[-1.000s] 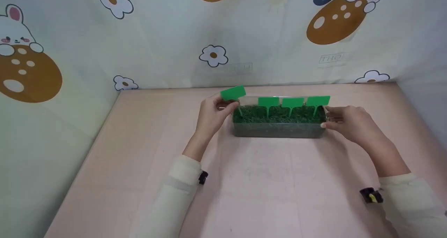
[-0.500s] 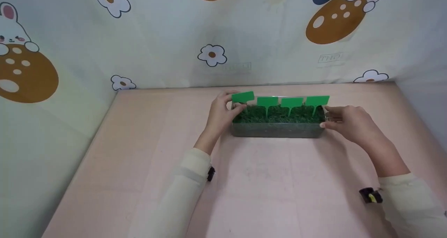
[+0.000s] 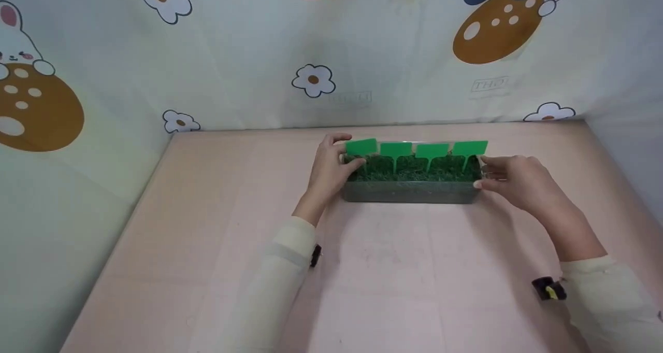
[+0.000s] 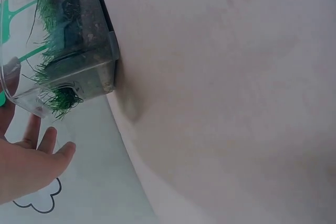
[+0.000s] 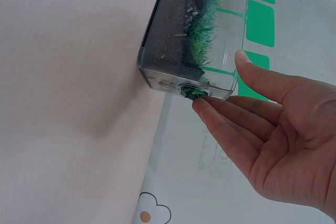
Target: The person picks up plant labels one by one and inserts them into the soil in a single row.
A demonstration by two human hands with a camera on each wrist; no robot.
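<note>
A long clear planter box (image 3: 409,193) holds dark soil and green grass (image 3: 414,175). Three green plant labels stand in a row in it, the middle one (image 3: 432,150) between two others. At the left end, my left hand (image 3: 326,171) pinches a fourth, slightly tilted plant label (image 3: 361,146), thumb low by its stem. In the left wrist view its other fingers (image 4: 48,141) spread beside the box's end. My right hand (image 3: 531,184) grips the right end. In the right wrist view the thumb (image 5: 252,72) lies at the rim and the fingertips touch the end wall near an opening.
The box stands toward the back of a pale pink table (image 3: 383,270). Behind it rises a white wall covering (image 3: 238,68) printed with flowers and rabbits. Similar sheeting bounds the left and right sides.
My left hand has moved right and down, bringing its label from above the box's left end into line with the others. The right hand has kept its place on the box.
</note>
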